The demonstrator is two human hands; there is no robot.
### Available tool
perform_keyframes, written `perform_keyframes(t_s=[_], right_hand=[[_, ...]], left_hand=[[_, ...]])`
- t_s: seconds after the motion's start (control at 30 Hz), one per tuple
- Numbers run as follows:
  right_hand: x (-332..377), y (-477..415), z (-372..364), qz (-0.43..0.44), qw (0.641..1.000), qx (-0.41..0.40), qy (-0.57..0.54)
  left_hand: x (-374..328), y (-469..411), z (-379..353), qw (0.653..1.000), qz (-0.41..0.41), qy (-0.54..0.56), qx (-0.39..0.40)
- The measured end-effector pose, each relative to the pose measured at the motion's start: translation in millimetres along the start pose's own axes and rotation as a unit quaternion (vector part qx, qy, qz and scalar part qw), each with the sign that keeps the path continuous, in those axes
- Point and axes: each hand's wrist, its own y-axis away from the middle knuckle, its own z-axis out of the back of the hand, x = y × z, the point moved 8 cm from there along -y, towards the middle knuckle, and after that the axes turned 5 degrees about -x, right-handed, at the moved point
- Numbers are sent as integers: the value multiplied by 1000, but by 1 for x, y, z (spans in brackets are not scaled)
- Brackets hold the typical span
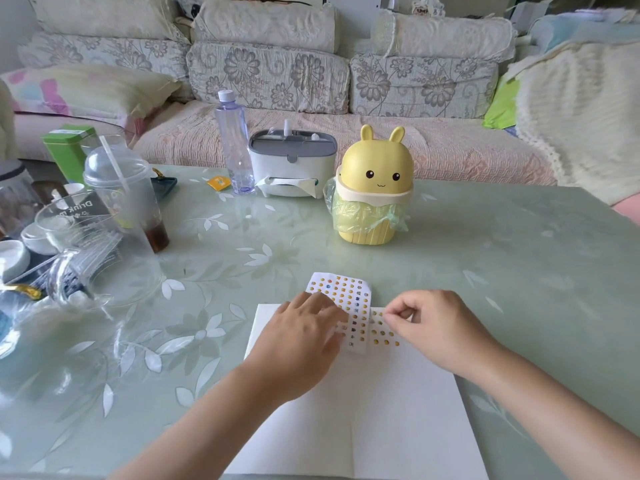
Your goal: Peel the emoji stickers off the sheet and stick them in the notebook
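Listener: Sticker sheet first. Where is it, and how does it look?

Operator: I see the sticker sheet (pixel 341 299) at the far edge of the open notebook (pixel 346 410), partly on the white page and partly on the table (pixel 485 237). It is a small white paper rectangle, slightly curled. Tight rows of tiny round emoji faces cover it, mostly yellow with a few dark ones.

Listener: And the hands?

Operator: The left hand (pixel 304 330) lies on the sheet's near left part, fingers spread and fairly straight, pressing it down. The right hand (pixel 436 327) is just right of the sheet. Its fingers are curled, with thumb and forefinger pinched narrowly together at the page. I cannot tell whether anything is between them.

Listener: Is anything stuck down?

Operator: Short rows of yellow stickers (pixel 382 336) sit on the page, just right of the sheet.

Listener: Surfaces?

Operator: The pages are plain, matte and blank, with a centre fold. The table is glossy pale green with white leaves and flowers. Farther back stands a smooth yellow rabbit-eared bin (pixel 374 188) lined with a thin green bag, with a clear plastic bottle (pixel 235 143) to its left.
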Motion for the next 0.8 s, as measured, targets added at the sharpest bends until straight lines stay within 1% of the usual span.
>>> perform_keyframes(t_s=[0.07,0.13,0.23,0.37,0.43,0.67,0.8], right_hand=[[-10,8,4,13,1000,-4,28],[-18,15,6,50,998,-28,32],[-25,21,3,121,991,-55,33],[-19,27,1,222,968,-89,81],[-19,28,0,257,957,-94,99],[-19,29,-1,274,950,-107,110],[-25,24,-4,227,965,-47,120]], left_hand=[[-6,-2,-6,1000,-5,-13,24],[-11,-4,-13,999,-9,-25,47],[-16,-9,-18,998,-18,-33,47],[-17,-11,-21,998,-19,-35,50],[-18,-12,-21,998,-19,-38,52],[-17,-13,-23,997,-25,-42,56],[-17,-13,-22,998,-22,-41,52]])
